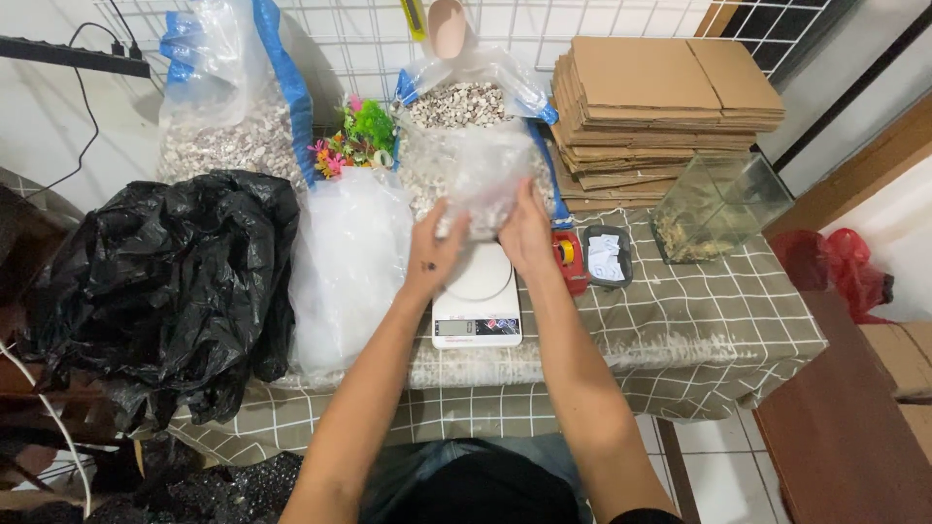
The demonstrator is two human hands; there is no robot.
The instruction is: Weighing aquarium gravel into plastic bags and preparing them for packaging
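Observation:
Both of my hands hold a small clear plastic bag [482,184] with pale gravel inside, just above a white kitchen scale [478,291]. My left hand [434,247] pinches the bag's left side. On the bag's right side my right hand [526,233] grips it. Right behind stands a big open sack of pale gravel [456,107] with a beige scoop [447,27] stuck in it.
A black plastic bag [165,281] fills the left. A white plastic bag [349,262] lies beside the scale. Another gravel sack [228,136], colourful plastic plants [354,141], stacked flat cardboard [660,107], a small glass tank [718,209], a red tape dispenser [568,257] and a dark tray of paper slips [607,257] crowd the checked tablecloth [718,320].

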